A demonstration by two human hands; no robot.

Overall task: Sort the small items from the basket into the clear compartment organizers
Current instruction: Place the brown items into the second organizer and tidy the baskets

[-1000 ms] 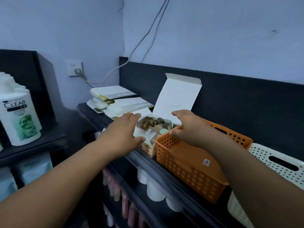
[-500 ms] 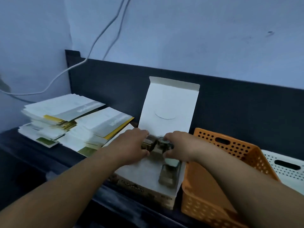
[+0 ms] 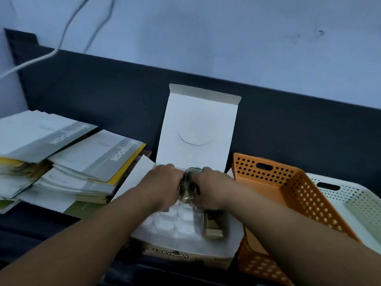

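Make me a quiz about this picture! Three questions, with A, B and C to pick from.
1. Where is the orange basket?
A. right of the open box
B. on top of the papers
C. left of the box

2. What colour is the basket farthest right?
A. blue
B. white
C. red

3. The left hand and right hand are:
A. lying flat on the papers
B. both gripping the bundle of small items
C. resting inside the orange basket

Answers:
1 A, it stands by the box's right edge.
2 B, its dotted wall is white.
3 B, the fingers curl round the bundle between them.
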